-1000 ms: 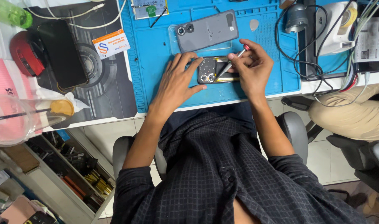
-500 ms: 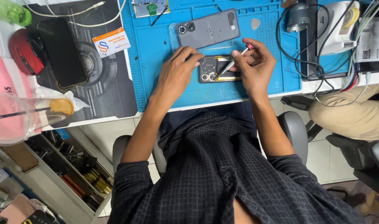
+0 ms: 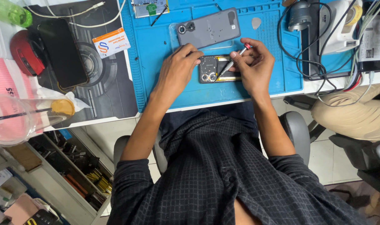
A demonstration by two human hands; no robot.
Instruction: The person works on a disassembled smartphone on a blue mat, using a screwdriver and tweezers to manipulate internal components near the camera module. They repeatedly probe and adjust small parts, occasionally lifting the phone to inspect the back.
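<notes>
**Bench items, left to right**

Red mouse (image 3: 27,52) and black phone (image 3: 62,52): on the dark desk pad, well left of the work.
Left hand (image 3: 176,73): fingers pressed on the opened phone's left end, steadying it.
Opened phone (image 3: 218,68): on the blue mat (image 3: 156,50), long axis left to right, camera rings at its left end.
Grey back cover (image 3: 208,28): just behind it.
Screwdriver (image 3: 233,61): slanted, tip down-left on the phone, red cap up-right.
Right hand (image 3: 252,66): pinching the screwdriver.

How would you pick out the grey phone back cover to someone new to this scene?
Start at the blue mat on the desk. Just beyond the hands lies the back cover, flat and grey with two lens holes. Unlike the opened phone under the hands, it shows no circuitry.
</notes>
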